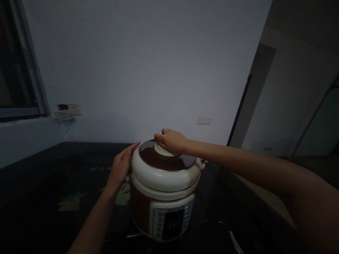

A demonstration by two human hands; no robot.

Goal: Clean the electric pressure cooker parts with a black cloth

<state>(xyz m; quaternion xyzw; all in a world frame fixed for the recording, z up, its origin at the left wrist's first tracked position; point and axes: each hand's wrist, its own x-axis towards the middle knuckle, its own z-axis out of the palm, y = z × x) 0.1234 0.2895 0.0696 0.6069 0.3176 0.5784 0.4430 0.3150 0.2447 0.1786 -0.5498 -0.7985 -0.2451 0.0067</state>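
Note:
A white and brown electric pressure cooker (165, 180) stands upright on the dark table, its control panel (173, 222) facing me. Its lid (161, 160) is on, with a glossy dark-red top. On the lid's handle (166, 152) my right hand (172, 140) is closed, fingers curled over the top. My left hand (123, 164) lies against the left side of the lid's white rim, its fingers stretched out and pointing away from me.
The black glossy table (87, 169) has pale printed patterns. A white wall rises behind it, with a socket plate (204, 120) and, at left, several sockets (66, 112), one hanging loose. A window (18, 70) is at far left. A thin pale strip (235, 242) lies front right.

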